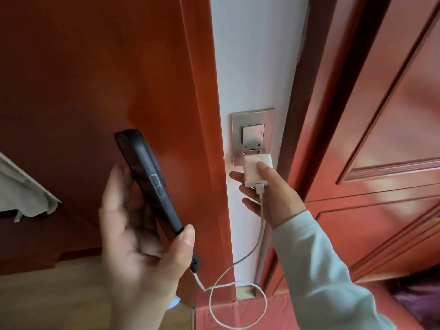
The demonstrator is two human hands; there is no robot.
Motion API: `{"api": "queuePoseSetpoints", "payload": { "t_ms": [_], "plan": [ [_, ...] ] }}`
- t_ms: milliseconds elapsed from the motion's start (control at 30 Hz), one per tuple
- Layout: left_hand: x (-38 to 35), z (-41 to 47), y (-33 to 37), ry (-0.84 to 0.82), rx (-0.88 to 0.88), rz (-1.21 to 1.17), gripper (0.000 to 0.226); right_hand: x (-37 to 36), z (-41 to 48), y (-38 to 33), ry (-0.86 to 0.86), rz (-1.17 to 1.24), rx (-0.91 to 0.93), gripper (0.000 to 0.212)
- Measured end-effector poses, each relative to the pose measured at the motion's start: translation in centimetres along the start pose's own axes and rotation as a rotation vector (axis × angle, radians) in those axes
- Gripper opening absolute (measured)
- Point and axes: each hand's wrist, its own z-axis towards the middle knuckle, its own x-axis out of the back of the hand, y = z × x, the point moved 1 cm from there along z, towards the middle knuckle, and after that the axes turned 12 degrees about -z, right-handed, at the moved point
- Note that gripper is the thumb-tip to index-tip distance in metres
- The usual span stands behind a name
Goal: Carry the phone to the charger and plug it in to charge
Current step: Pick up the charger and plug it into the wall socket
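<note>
My left hand point(133, 236) grips a black phone point(152, 184), held edge-on and tilted, with its lower end toward me. A white cable point(238, 279) is plugged into the phone's bottom end and loops down, then rises to a white charger block point(253, 167). My right hand point(269, 194) holds that block between thumb and fingers, pressed against the lower part of a silver wall socket point(252, 134). The block's prongs are hidden, so I cannot tell how far they sit in the socket.
The socket sits on a narrow white wall strip point(252, 55) between a red-brown wooden panel point(95, 79) on the left and a panelled wooden door point(381, 139) on the right. A white cloth-like object point(21, 194) is at the left edge. Light floor point(59, 298) lies below.
</note>
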Motion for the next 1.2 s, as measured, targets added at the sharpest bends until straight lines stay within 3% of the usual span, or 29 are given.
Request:
{"api": "queuePoseSetpoints", "payload": {
  "t_ms": [400, 667, 1200],
  "plan": [
    [-1.1, 0.3, -0.3, 0.031, -0.030, 0.026, 0.096, 0.4, 0.4, -0.9, -0.073, 0.092, 0.014, 0.028],
    [-1.2, -0.1, -0.5, 0.035, -0.038, 0.024, 0.096, 0.2, 0.1, -1.1, -0.070, 0.067, 0.022, 0.037],
    [0.2, -0.6, -0.2, 0.019, -0.064, 0.020, 0.102, -1.7, 1.0, -1.3, 0.097, 0.031, 0.101, 0.027]
  ]
}}
